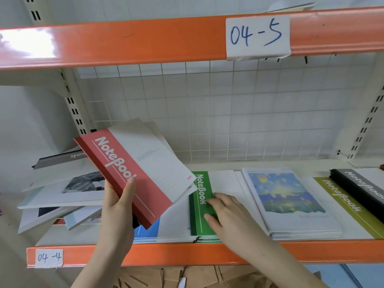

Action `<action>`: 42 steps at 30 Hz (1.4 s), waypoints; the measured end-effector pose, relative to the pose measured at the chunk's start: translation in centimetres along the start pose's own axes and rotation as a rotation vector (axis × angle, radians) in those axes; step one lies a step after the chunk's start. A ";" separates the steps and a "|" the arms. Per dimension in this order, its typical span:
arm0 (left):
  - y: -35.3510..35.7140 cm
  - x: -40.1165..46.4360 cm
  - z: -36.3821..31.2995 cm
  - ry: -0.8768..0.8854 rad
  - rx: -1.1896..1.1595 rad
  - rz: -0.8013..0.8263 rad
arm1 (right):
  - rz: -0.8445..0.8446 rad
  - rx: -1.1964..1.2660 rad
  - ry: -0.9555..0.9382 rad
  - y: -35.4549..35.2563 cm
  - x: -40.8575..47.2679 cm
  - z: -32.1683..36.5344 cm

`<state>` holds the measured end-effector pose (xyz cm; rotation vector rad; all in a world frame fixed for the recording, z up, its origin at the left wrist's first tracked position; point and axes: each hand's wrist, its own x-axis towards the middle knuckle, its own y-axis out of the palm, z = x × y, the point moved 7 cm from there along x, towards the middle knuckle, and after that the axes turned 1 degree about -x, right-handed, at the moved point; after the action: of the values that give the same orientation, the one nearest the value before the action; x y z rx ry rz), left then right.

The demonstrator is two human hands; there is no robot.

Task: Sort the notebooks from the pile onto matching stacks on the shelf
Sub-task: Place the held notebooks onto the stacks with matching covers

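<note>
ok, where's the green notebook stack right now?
Head view: green notebook stack lies centre of shelf 04-4, under the right hand, left of the painted-cover stack.

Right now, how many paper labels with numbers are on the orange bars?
2: label 04-5 on the upper orange bar, label 04-4 at the lower orange bar's left end.

Both bare forearms reach up and forward from below. The left hand (118,206) is raised with its wrist tilted back, the thumb pressed along the front cover and the fingers curled behind a red-and-white notebook (137,175), gripping it at its lower edge so it stands tilted. The right hand (226,217) lies lower and flatter, palm down, its fingers straight and fingertips (207,216) pressing on a green-and-white notebook (200,204)
</note>
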<state>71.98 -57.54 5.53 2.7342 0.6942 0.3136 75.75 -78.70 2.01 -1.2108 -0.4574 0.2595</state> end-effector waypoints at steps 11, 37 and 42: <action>1.8 -0.4 0.9 -0.027 0.029 0.080 | -0.067 0.071 0.045 -1.4 -0.1 -2.1; 31.0 -10.6 10.5 -0.207 0.050 0.501 | -0.675 0.715 0.769 -16.7 -17.9 -30.5; 36.3 -12.2 12.4 -0.149 0.098 0.477 | -0.702 0.637 0.799 -19.3 -22.0 -37.4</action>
<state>80.45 -96.84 4.72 2.9523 0.0107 0.1765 73.08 -125.97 5.37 -0.4039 -0.0537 -0.6331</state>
